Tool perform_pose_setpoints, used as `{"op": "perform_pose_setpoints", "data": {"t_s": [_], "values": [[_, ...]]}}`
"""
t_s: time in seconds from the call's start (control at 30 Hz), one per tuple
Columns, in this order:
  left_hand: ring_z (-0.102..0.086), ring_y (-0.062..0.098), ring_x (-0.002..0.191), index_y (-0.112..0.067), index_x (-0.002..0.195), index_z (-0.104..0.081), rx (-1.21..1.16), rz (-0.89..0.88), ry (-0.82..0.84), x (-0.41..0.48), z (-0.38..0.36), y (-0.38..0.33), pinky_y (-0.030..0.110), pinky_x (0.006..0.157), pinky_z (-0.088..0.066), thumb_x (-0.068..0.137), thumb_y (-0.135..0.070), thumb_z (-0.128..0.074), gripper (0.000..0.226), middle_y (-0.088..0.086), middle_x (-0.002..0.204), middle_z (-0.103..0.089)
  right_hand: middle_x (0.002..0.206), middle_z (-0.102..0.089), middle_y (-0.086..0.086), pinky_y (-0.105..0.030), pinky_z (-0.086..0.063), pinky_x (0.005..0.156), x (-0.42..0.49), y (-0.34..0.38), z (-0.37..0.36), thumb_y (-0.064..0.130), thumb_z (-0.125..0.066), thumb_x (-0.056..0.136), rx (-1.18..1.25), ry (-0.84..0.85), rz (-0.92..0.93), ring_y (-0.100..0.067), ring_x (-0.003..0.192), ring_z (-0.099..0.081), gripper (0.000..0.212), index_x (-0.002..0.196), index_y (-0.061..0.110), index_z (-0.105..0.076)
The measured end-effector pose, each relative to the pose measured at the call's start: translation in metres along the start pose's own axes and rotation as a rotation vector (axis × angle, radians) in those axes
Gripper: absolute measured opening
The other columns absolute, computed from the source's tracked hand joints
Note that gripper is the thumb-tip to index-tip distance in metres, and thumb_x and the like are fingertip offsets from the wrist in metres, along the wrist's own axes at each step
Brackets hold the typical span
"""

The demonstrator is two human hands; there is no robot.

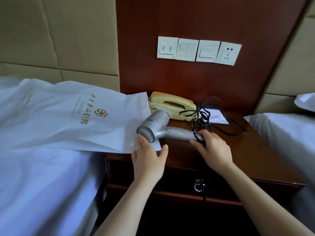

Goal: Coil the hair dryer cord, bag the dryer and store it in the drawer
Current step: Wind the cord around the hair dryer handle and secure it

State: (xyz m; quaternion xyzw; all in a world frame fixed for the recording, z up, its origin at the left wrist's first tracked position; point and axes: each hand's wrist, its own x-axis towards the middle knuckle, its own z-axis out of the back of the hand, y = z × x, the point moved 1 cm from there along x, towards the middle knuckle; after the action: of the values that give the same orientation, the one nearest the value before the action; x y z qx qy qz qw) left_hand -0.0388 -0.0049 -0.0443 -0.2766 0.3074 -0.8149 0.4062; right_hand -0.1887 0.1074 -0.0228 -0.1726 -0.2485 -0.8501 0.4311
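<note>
A silver hair dryer (157, 127) lies across the front of the wooden nightstand (238, 150), its grille end over the mouth of a white bag (76, 116) with gold print. My right hand (213, 149) grips the dryer's handle end together with part of the black cord (203, 114). The cord sits bunched behind it, with one loop trailing right across the top. My left hand (150, 159) holds the bag's open edge just below the grille, thumb spread. The drawer (170, 174) under the top is closed.
A beige telephone (170, 104) stands at the back of the nightstand, with a dark notepad folder (216, 116) to its right. Keys (198, 186) hang from the drawer front. White beds (42, 176) flank both sides. Wall switches and a socket (228, 52) are above.
</note>
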Motion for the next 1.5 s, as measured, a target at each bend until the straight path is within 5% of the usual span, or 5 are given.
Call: {"op": "perform_pose_setpoints", "data": {"t_s": [0.5,0.8,1.13,1.37,1.5], "values": [[-0.062,0.016,0.106,-0.010,0.131,-0.043,-1.127,0.019,0.062,0.005,-0.043,-0.103,0.024,0.091,-0.050,0.094,-0.018,-0.052,0.039,0.010,0.119,-0.062,0.083,-0.061,0.005,-0.031,-0.039,0.062,-0.010,0.006,0.014,0.044,-0.047,0.083,0.514,-0.180,-0.041,-0.016,0.074,-0.055,0.026,0.097,0.022,-0.051],[-0.067,0.015,0.100,-0.010,0.124,-0.045,-1.098,0.017,-0.013,0.024,-0.037,-0.088,0.036,0.093,-0.050,0.088,-0.030,-0.055,0.042,0.009,0.107,-0.067,0.083,-0.064,-0.007,-0.036,-0.040,0.060,-0.010,-0.029,0.027,0.035,-0.037,0.098,0.135,-0.080,0.029,-0.030,0.080,-0.061,0.029,0.094,0.013,-0.056],[-0.043,0.009,0.042,-0.012,0.086,-0.043,-1.194,0.235,0.007,0.032,-0.008,-0.052,0.020,0.037,-0.038,0.095,-0.019,-0.049,0.013,0.004,0.071,-0.045,0.072,-0.065,-0.005,-0.030,-0.026,0.063,-0.017,-0.103,0.044,0.045,-0.047,0.092,-0.115,0.074,-0.026,-0.030,0.080,-0.061,0.033,0.068,0.023,-0.053],[-0.032,0.005,0.032,-0.010,0.074,-0.042,-1.358,0.368,0.028,0.026,-0.011,-0.050,0.014,0.033,-0.025,0.095,-0.022,-0.048,0.025,0.002,0.065,-0.039,0.120,-0.060,-0.001,-0.036,-0.031,0.101,-0.017,-0.063,0.028,0.037,-0.049,0.092,-0.433,0.191,0.100,-0.023,0.116,-0.052,0.047,0.135,0.020,-0.043],[-0.033,0.004,0.033,-0.010,0.075,-0.043,-1.445,0.365,0.027,0.025,-0.010,-0.058,0.014,0.033,-0.025,0.096,-0.024,-0.046,0.026,0.002,0.066,-0.040,0.126,-0.061,-0.014,-0.041,-0.042,0.101,-0.018,-0.029,0.014,0.024,-0.077,0.066,-0.429,-0.074,0.174,-0.028,0.116,-0.059,0.081,0.136,0.001,-0.043]]}}
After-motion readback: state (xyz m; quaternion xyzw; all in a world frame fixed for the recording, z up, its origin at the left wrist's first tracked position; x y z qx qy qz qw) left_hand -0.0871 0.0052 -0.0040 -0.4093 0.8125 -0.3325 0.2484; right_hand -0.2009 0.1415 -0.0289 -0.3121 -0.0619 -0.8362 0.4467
